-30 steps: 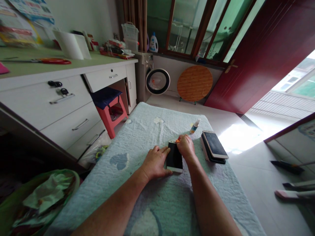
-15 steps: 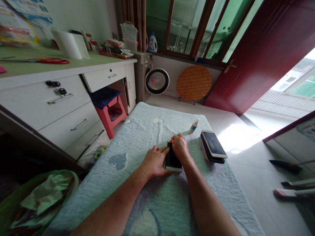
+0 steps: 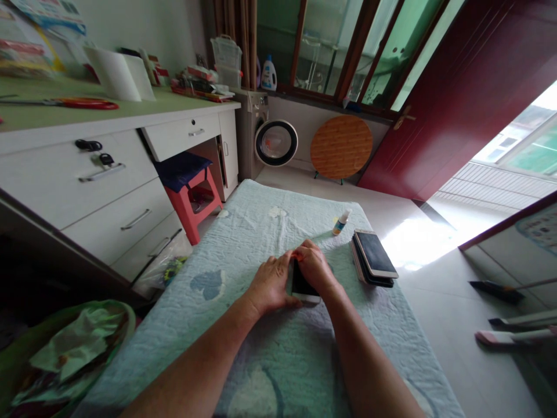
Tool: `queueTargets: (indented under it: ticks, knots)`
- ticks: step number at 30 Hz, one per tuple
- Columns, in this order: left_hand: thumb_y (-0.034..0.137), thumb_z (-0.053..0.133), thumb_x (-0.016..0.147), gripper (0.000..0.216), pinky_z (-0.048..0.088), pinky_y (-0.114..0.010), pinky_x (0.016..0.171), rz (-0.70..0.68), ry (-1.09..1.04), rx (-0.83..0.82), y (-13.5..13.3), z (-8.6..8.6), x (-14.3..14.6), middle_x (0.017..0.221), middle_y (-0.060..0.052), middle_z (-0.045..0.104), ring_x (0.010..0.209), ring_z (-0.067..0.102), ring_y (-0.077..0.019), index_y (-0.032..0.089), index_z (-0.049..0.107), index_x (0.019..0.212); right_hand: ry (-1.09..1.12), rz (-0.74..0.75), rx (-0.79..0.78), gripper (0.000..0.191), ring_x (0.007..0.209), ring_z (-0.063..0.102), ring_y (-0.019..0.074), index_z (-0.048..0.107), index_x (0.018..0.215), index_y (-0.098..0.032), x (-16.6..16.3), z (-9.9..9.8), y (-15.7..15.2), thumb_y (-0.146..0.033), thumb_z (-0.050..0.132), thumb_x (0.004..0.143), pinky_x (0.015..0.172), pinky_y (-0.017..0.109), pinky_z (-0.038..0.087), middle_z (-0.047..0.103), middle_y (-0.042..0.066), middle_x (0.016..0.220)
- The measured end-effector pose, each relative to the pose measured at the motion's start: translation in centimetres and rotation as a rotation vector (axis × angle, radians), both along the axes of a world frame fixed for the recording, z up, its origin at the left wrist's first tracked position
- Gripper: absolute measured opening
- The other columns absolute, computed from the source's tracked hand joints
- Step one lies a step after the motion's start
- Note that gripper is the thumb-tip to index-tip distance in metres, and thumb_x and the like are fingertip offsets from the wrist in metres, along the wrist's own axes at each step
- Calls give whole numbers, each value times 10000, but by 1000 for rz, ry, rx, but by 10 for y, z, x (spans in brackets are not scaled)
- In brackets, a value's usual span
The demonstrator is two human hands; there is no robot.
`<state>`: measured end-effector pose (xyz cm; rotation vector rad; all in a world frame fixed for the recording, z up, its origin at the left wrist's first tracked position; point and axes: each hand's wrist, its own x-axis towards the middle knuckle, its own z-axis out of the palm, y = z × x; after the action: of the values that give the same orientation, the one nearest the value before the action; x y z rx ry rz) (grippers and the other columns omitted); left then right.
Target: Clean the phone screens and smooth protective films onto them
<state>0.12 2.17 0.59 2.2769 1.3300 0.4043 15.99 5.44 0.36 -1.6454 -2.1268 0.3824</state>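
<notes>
A smartphone with a dark screen and pale frame lies on a light green quilted cloth. My left hand rests flat against the phone's left edge, fingers together along it. My right hand is curled over the phone's upper part, pinching a small orange thing at the phone's top left corner. Most of the screen is hidden under my right hand.
A stack of phones lies to the right, a small spray bottle behind it. A white desk with drawers and a red stool stand left. A green bag sits at lower left. Tools lie on the floor.
My right hand has slid leftward across the top of the phone with the orange thing, from the right corner to the left. My left hand has closed in against the phone's side.
</notes>
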Motion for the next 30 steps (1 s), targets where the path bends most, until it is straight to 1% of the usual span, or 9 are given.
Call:
queueTargets:
  ticks: [3,7,11,14,17,20,23,25,30]
  knots:
    - [573,787,529,1154,352,-480,1055,-17,0,-8,1,-3,-1,1448,-119,434,1288,436,-365,254,178,1456,-28,65,-72,224,720,499,105,685,753,-176,0,9,-11,-149,494,866,666,196,351,568,15,813]
    - [551,801,548,1077,293,-474,1105,-46,35,8,3,-4,-1,1504,-111,370,1342,382,-338,250,270,1436,-34,135,-130,197,692,505,101,705,795,-184,-2,21,-26,-125,522,840,645,202,347,572,6,797]
    - [527,828,530,988,367,-435,1049,-81,52,-7,4,-1,-3,1510,-82,382,1268,447,-342,248,410,1381,50,237,-176,180,747,538,106,692,730,-157,-3,24,-40,-41,559,769,682,196,381,600,23,855]
    - [508,840,519,933,410,-415,997,-121,49,3,5,1,-4,1492,-48,421,1165,507,-330,255,480,1342,132,305,-213,153,822,557,121,672,672,-150,-1,23,-49,-28,602,732,723,201,400,606,31,896]
    - [514,831,534,917,424,-391,967,-137,43,24,7,0,-5,1489,-35,428,1105,526,-307,256,492,1345,118,311,-252,152,759,536,110,660,641,-149,2,23,-56,-39,614,736,669,193,384,574,18,827]
    - [574,798,563,920,412,-383,970,-141,53,30,8,-3,-6,1494,-24,421,1095,521,-299,267,476,1369,71,301,-288,172,713,512,102,681,667,-158,7,27,-61,-57,590,773,643,193,366,542,8,769]
    - [667,719,623,903,402,-392,973,-160,68,35,9,-6,-6,1505,-17,405,1096,516,-306,258,464,1387,57,299,-317,189,723,525,103,710,719,-163,14,31,-63,-65,568,795,659,195,374,562,19,791]
    - [693,675,659,892,398,-396,975,-173,76,37,9,-6,-7,1507,-26,400,1097,517,-308,237,460,1394,59,296,-336,181,718,536,103,728,763,-166,20,33,-65,-78,573,798,654,197,379,581,28,812]
    - [597,733,643,876,369,-393,1006,-180,80,44,7,-2,-7,1506,-62,399,1168,499,-303,224,464,1389,86,251,-379,148,709,566,111,739,777,-169,39,36,-66,-100,608,784,635,203,389,624,31,809]
